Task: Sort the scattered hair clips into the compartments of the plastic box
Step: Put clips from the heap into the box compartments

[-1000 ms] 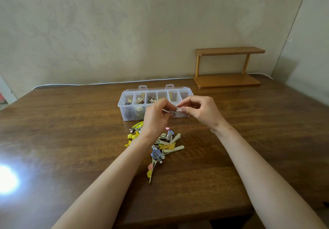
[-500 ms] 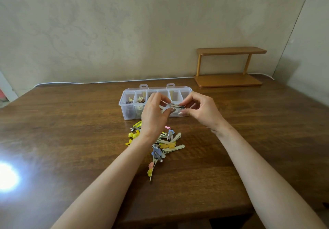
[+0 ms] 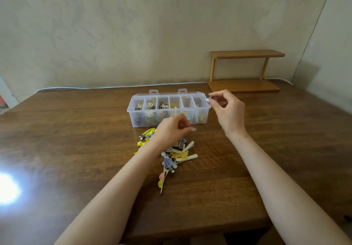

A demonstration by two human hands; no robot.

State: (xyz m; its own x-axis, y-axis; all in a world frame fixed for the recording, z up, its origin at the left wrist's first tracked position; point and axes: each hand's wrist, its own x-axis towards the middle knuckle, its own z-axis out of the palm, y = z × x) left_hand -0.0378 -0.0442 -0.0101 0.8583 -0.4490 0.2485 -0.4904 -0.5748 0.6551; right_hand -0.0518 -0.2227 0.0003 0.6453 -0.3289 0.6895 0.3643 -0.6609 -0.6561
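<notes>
A clear plastic box (image 3: 133, 115) with several compartments stands in the middle of the table; clips lie in most of them. My right hand (image 3: 228, 109) pinches a small metal hair clip (image 3: 208, 98) over the box's rightmost compartment. My left hand (image 3: 171, 130) hovers with loosely curled fingers just in front of the box, above a pile of hair clips (image 3: 177, 155) in yellow, cream, blue and silver. It holds nothing that I can see, and it hides part of the pile.
A low wooden shelf (image 3: 245, 84) stands at the back right against the wall. A white cable (image 3: 95, 87) runs along the table's far edge. A bright glare spot (image 3: 7, 189) lies on the wood table (image 3: 266, 149) at the left.
Both hands were together on one clip in front of the box. Now the right hand has carried it right and up over the last compartment, and the left hand has let go and dropped toward the pile.
</notes>
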